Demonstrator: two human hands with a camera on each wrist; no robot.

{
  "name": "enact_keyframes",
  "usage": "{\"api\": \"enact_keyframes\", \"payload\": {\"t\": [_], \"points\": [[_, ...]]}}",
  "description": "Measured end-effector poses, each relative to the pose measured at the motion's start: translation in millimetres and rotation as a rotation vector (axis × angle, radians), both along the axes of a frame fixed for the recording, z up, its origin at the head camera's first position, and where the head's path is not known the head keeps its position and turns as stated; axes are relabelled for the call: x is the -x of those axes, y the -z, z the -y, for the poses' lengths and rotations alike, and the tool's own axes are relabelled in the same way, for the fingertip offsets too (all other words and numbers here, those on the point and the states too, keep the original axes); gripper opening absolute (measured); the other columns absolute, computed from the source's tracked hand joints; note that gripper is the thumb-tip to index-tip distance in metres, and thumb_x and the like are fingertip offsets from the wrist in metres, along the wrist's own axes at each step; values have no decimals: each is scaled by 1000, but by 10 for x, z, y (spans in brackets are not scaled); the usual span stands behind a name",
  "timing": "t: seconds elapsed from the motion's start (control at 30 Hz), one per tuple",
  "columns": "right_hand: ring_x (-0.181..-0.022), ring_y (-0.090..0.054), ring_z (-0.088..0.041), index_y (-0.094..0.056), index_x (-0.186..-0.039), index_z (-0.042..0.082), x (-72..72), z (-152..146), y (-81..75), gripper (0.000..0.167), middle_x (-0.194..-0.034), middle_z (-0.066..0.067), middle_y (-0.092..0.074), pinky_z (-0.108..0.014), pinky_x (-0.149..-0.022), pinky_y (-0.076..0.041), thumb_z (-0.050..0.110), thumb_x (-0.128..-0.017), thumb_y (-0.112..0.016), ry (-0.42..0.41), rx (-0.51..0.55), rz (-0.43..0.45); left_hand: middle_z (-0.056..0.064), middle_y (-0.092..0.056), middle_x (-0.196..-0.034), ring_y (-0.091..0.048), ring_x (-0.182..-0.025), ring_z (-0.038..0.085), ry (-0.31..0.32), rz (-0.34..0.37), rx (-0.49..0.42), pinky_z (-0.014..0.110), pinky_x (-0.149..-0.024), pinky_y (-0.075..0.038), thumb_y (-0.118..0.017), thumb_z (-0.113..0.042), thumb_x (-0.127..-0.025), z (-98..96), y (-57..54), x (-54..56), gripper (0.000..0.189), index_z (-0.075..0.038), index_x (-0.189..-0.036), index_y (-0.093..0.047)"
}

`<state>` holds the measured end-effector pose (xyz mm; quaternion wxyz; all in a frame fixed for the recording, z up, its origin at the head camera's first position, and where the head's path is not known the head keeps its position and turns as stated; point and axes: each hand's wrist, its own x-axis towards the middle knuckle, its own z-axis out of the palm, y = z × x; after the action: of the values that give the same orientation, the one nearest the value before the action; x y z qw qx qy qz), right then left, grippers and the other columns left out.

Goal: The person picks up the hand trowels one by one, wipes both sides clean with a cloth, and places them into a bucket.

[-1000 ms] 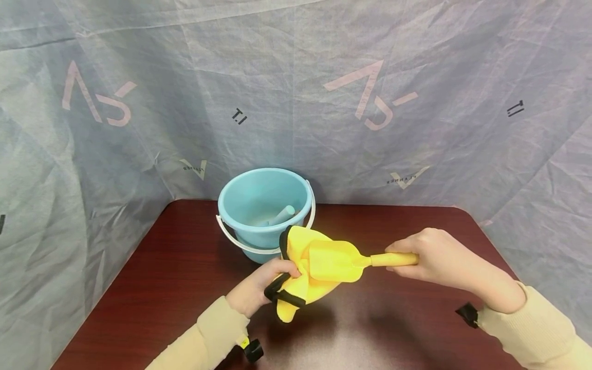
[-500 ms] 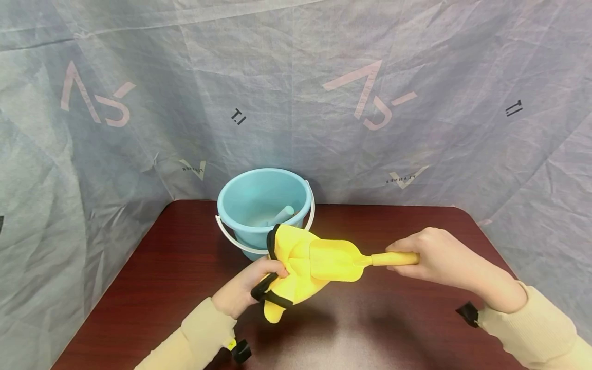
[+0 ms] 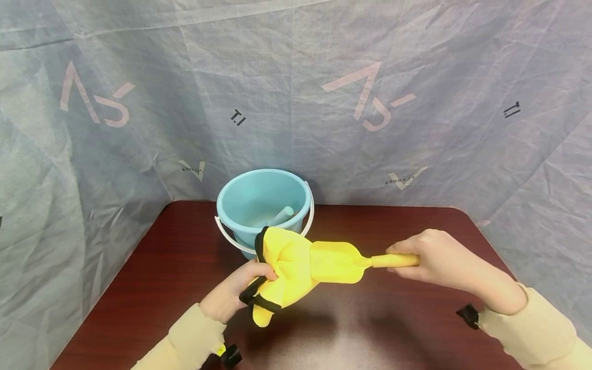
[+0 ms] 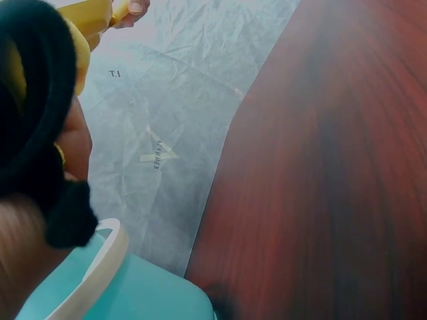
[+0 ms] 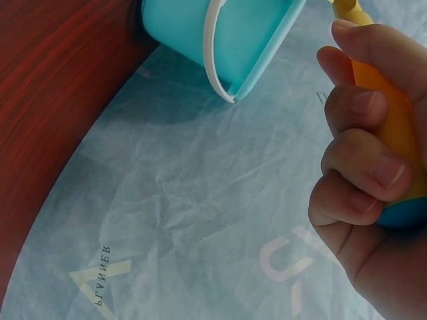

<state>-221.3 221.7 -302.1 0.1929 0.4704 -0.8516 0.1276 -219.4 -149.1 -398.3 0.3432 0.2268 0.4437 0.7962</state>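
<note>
My left hand grips a yellow cloth with black edging, thumb on top of its folds. Opposite it, my right hand holds a yellow toy shovel by the handle, its blade pointing left. The blade's flat end meets the right side of the cloth in the head view. Curled fingers wrap the handle in the right wrist view, where a blue end cap shows. Both things are held up over the table. In the left wrist view, the cloth's black edging hides much of the left hand.
Behind the cloth stands a light blue bucket with a white bail handle. A light blue rod-like piece leans inside it. The dark red wooden table ends at a grey printed cloth backdrop.
My left hand has moved left with the yellow cloth, so the shovel blade overlaps it less, down to its end edge. The right hand and shovel have stayed nearly still.
</note>
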Motion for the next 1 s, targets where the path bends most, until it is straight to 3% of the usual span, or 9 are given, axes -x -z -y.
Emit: {"api": "enact_keyframes", "payload": {"t": [0.13,0.33,0.47,0.8,1.0], "points": [[-54,-27,13,-65,-80,36,-6,-5,7,30,-63,30,-39,-7,-50,-27,17,-63,-81,-2,1,-5,1,-69,-95,-66,-83,11,-25,17,66,26,-78,-54,-44,-3,-83,67,-1,-38,28,-9,-105,-60],[-55,-26,13,-62,-78,36,-16,-5,7,31,-61,29,-37,-6,-50,-27,16,-64,-81,-14,4,-9,3,-70,-94,-68,-83,12,-7,-18,15,27,-76,-55,-42,-1,-83,127,-8,-61,30,-8,-103,-63],[-55,-25,14,-63,-78,36,-17,-6,10,30,-61,30,-38,-5,-49,-27,16,-64,-80,-15,12,-3,2,-70,-93,-67,-81,12,-32,-14,27,26,-75,-55,-45,-1,-82,167,-27,-92,27,-8,-103,-61],[-54,-26,13,-63,-79,36,-30,-20,12,31,-62,30,-39,-6,-49,-27,17,-62,-82,-7,2,-3,2,-64,-92,-61,-79,14,-155,64,238,26,-76,-52,-52,-11,-86,321,-81,-212,27,-6,-112,-49],[-54,-27,12,-64,-80,35,-31,-30,21,31,-64,30,-41,-7,-49,-27,18,-62,-82,7,-11,-6,3,-63,-92,-60,-78,14,-161,88,232,25,-75,-50,-48,-12,-89,451,-110,-270,23,-4,-111,-49]]}}
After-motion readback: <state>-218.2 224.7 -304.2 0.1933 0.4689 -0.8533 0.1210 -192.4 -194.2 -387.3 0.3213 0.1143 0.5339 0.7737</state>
